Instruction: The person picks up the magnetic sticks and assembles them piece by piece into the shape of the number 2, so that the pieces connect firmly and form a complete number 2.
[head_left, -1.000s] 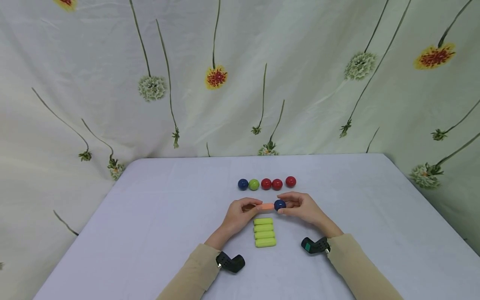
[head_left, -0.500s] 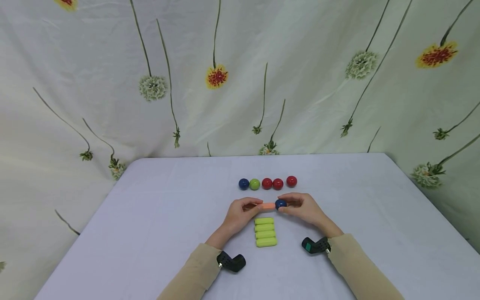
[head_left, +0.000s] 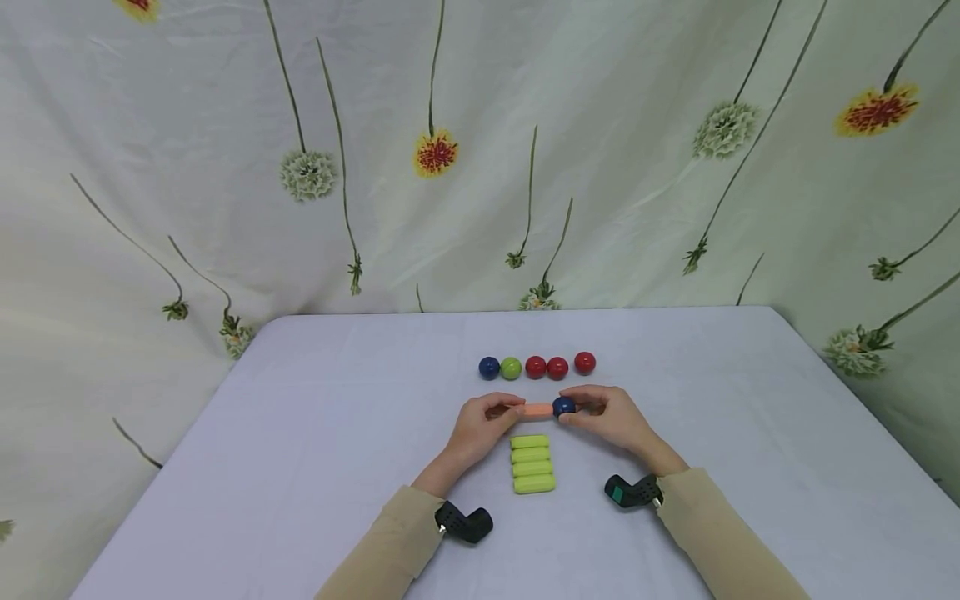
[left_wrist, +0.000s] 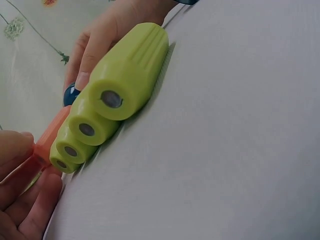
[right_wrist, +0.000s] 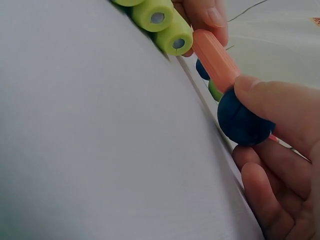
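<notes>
My left hand pinches the left end of an orange ribbed rod between thumb and fingers. At the rod's right end, touching it, is a dark blue ball, which my right hand pinches. The right wrist view shows the rod meeting the ball end-on, the right thumb over the ball. Just in front of the hands lie several yellow-green rods, side by side in a stack-like row. Round grey discs are set into their ends in the left wrist view, as on the nearest rod.
Behind the hands stands a row of balls: a blue ball, a green ball and three red ones, the rightmost red ball slightly apart. A white cloth covers the table. A flower-print curtain hangs beyond its far edge.
</notes>
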